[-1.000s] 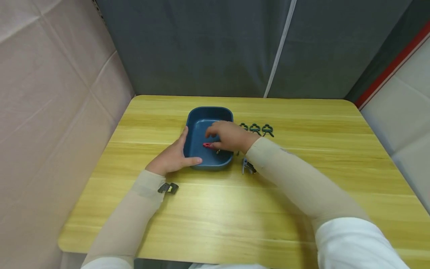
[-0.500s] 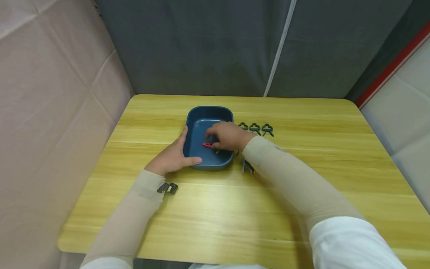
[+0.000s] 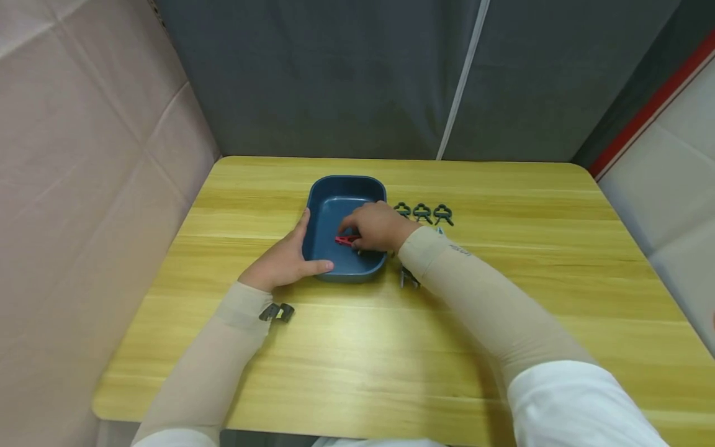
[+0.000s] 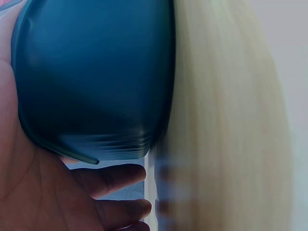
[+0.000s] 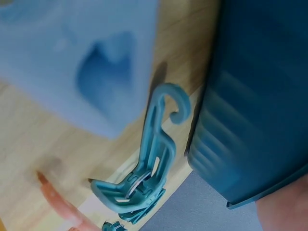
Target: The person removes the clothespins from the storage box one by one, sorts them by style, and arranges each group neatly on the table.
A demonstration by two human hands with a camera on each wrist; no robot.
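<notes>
The right hand (image 3: pixel 375 227) pinched a red clip (image 3: pixel 346 239) between thumb and fingertips, holding it low inside the tray (image 3: pixel 335 208), over the tray's floor at about 4 o'clock from its centre. Whether the clip touched the floor could not be told. The left hand (image 3: pixel 283 263) gripped the tray's outer wall at its 7 o'clock corner: the thumb lay along the near rim, the fingers ran up the left side. In the left wrist view the tray's dark blue wall (image 4: pixel 91 77) filled the frame, pressed against the palm (image 4: pixel 29 192), with fingers curled below it and the table (image 4: pixel 226 125) blurred alongside.

The tray was a dark blue rounded rectangle, standing on the yellow wood table (image 3: pixel 503 205) a little left of centre, toward 12 o'clock from the person. Just beside its right wall, at 3 o'clock, three green clips (image 3: pixel 422 213) lay in a row, near each other. The right wrist view showed a teal hooked clip (image 5: pixel 149 168) lying on the wood close beside the tray's wall (image 5: pixel 255 96); a blurred pale blue shape took up that view's upper left and could not be made out.

Both forearms wore beige sleeves (image 3: pixel 480 298). A small dark fitting (image 3: pixel 277 312) sat at the left wrist and another (image 3: pixel 408 279) under the right forearm. Grey curtain (image 3: pixel 335 74) hung beyond the table at 12 o'clock, and pale padded panels (image 3: pixel 84 155) stood at 9 o'clock.
</notes>
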